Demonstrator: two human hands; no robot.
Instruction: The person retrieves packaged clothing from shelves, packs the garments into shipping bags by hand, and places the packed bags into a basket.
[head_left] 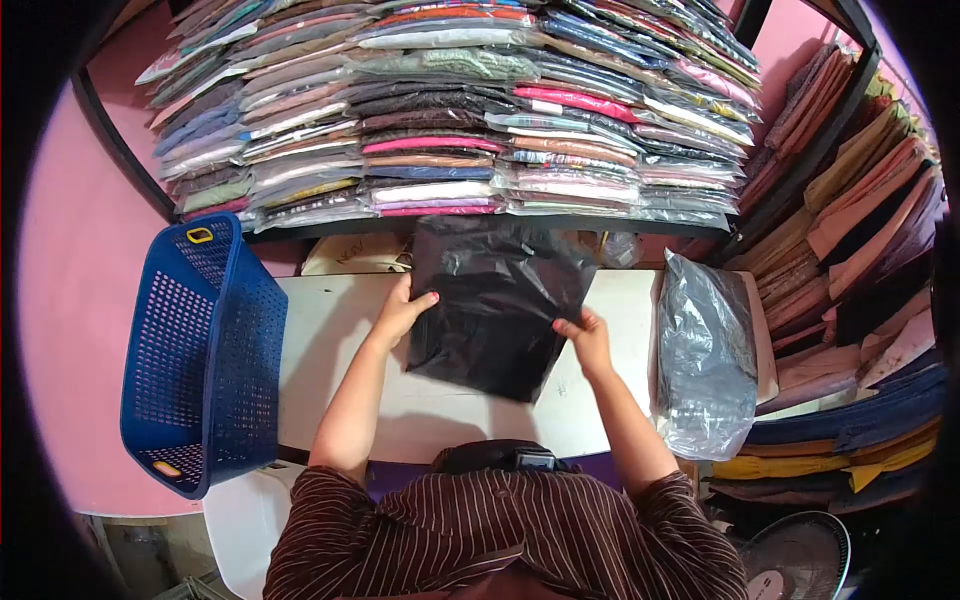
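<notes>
A folded black garment in a clear plastic bag (490, 320) is held up over the white table (330, 330). My left hand (405, 308) grips its left edge, with the thumb on top and the other fingers underneath. On the opposite edge, my right hand (585, 338) pinches it in the same way. The package tilts a little, its lower edge slanting down to the right. To the right on the table lies a clear plastic bag with dark contents (705, 350), resting on a brownish flat piece.
A blue perforated basket (245, 370) stands at the table's left end. Behind the table, a shelf holds stacked bagged garments (440, 150). Hanging and folded clothes (850, 250) line the right side. A fan (800, 555) is at lower right, a white chair (245, 525) at lower left.
</notes>
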